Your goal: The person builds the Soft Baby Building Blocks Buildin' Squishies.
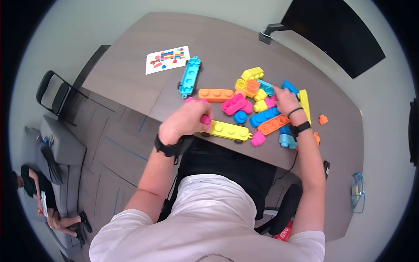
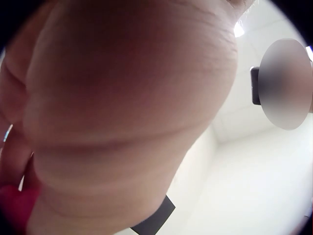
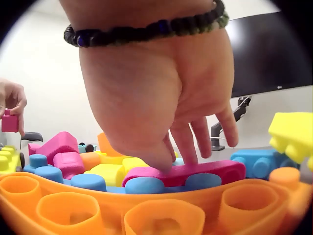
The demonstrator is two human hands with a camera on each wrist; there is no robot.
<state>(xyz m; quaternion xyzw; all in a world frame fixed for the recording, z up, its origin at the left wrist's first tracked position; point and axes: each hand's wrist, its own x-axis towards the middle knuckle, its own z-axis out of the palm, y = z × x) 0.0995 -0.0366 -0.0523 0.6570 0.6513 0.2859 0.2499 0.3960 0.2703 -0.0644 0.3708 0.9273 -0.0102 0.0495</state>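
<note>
My left hand (image 1: 185,118) grips a small pink block (image 1: 205,121) at the left end of a yellow wheeled base (image 1: 229,130). The right wrist view also shows this pink block (image 3: 10,122) pinched by the fingertips. More pink shows just beyond the left knuckles, mostly hidden. Over the right side of the block pile is my right hand (image 1: 287,102), its fingers spread and pointing down. Its thumb and a fingertip reach a long pink block (image 3: 210,172), which lies behind a blue block (image 3: 88,182) and an orange block (image 3: 164,215).
A blue wheeled base (image 1: 190,77) stands near a printed picture sheet (image 1: 167,60). An orange block (image 1: 216,94) lies beyond the yellow base. A monitor (image 1: 334,32) hangs over the far right. Glasses (image 1: 358,193) lie at the right edge. Another person (image 1: 41,192) sits on a sofa.
</note>
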